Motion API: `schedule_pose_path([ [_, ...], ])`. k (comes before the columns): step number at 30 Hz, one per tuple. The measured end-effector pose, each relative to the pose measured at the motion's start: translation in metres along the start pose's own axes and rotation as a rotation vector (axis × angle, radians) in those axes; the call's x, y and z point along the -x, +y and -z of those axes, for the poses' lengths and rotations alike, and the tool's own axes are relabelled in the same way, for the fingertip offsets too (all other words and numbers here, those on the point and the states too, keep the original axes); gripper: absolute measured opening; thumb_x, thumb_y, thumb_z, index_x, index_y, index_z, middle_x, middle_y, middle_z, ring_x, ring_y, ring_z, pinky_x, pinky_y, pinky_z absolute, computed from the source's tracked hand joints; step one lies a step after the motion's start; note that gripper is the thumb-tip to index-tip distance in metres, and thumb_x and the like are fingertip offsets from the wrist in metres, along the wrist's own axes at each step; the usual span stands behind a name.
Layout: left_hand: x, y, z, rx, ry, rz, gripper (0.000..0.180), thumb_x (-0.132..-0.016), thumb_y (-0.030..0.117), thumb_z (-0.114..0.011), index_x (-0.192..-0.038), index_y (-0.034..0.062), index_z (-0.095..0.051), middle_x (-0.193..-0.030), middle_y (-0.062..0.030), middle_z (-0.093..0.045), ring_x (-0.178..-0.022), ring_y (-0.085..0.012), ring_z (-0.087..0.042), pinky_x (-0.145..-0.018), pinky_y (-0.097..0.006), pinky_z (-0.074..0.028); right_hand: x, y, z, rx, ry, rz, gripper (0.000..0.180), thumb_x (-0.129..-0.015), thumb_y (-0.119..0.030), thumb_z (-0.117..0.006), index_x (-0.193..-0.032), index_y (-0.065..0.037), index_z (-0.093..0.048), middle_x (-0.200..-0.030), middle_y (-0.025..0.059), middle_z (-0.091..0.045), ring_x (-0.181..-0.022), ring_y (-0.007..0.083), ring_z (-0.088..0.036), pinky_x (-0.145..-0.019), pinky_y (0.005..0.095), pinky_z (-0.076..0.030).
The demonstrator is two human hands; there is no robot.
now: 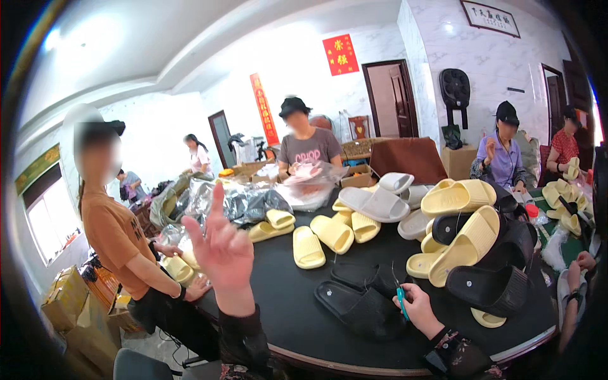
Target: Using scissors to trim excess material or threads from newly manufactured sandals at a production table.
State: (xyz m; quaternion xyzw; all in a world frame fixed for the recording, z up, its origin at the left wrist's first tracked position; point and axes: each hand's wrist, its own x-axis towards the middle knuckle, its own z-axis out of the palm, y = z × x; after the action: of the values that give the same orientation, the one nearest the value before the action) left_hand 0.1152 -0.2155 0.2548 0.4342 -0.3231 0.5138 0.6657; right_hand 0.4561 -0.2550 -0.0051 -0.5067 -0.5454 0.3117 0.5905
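My left hand (223,256) is raised above the near left of the table, index finger and thumb stretched out, the other fingers bent, with nothing in it. A small teal-handled pair of thread snips (401,300) is gripped in my right hand (420,310), its thin tip pointing up and away. Just left of that hand lies a black slide slipper (354,311), sole down, with a second black slipper (361,275) behind it. Thin strands stick up around the pair. Right of my hand, another black slipper (484,288) leans against a heap.
Yellow slippers (465,244) and grey slippers (375,204) are piled on the black table (285,310). Plastic bags (237,201) cover its far left. A person in an orange shirt (117,240) stands at left; others work across and at right. Cardboard boxes (79,316) stand on the floor.
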Motion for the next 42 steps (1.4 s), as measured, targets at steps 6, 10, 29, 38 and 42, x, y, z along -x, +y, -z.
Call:
schedule_pose_path([
  [6,-0.032,0.075,0.03,-0.042,0.344,-0.271,0.08,-0.092,0.056,-0.037,-0.145,0.0052,-0.006,-0.147,-0.0201,-0.023,-0.129,-0.0318,-0.036,-0.099,-0.047,-0.039,-0.004,0.0,-0.006,0.014,-0.058,0.001,0.032,-0.083,-0.009,-0.065,-0.109,0.002,-0.052,-0.077,0.003,-0.061,-0.061,0.0064,-0.054,-0.052,0.0217,-0.046],
  [10,-0.041,0.091,0.035,-0.167,0.45,-0.36,0.084,-0.09,0.058,-0.039,-0.146,0.011,0.002,-0.149,-0.0231,-0.014,-0.134,-0.0378,-0.026,-0.107,-0.054,-0.027,-0.002,-0.011,-0.005,0.0,-0.058,-0.048,0.031,-0.083,-0.009,-0.065,-0.109,0.002,-0.052,-0.079,0.0031,-0.06,-0.06,0.0064,-0.054,-0.052,0.0215,-0.045],
  [29,0.102,-0.057,0.178,-0.412,0.986,0.358,0.044,-0.095,0.034,-0.046,-0.124,0.0027,-0.037,-0.126,-0.0271,-0.047,-0.11,-0.0394,-0.053,-0.089,-0.048,-0.047,-0.007,-0.024,-0.002,-0.021,-0.068,-0.209,0.032,-0.083,-0.01,-0.067,-0.109,0.003,-0.053,-0.082,0.0046,-0.063,-0.073,0.0074,-0.06,-0.063,0.0221,-0.048],
  [38,0.126,-0.099,0.175,-0.931,0.555,1.063,0.033,-0.093,0.021,-0.05,-0.116,-0.0023,-0.052,-0.105,-0.0165,-0.064,-0.087,-0.0203,-0.064,-0.077,-0.029,-0.051,-0.009,-0.036,-0.007,-0.154,-0.09,-0.376,0.037,-0.082,-0.011,-0.068,-0.112,0.002,-0.052,-0.08,0.0048,-0.06,-0.062,0.0071,-0.055,-0.052,0.0212,-0.045],
  [42,0.126,-0.111,0.176,-0.888,0.466,1.098,0.033,-0.094,0.021,-0.05,-0.119,-0.0017,-0.052,-0.109,-0.0116,-0.063,-0.091,-0.0159,-0.062,-0.08,-0.027,-0.048,-0.002,-0.041,0.003,-0.289,-0.004,-0.465,0.037,-0.082,-0.005,-0.061,-0.115,0.002,-0.049,-0.077,0.0059,-0.057,-0.051,0.0073,-0.049,-0.038,0.0195,-0.037],
])
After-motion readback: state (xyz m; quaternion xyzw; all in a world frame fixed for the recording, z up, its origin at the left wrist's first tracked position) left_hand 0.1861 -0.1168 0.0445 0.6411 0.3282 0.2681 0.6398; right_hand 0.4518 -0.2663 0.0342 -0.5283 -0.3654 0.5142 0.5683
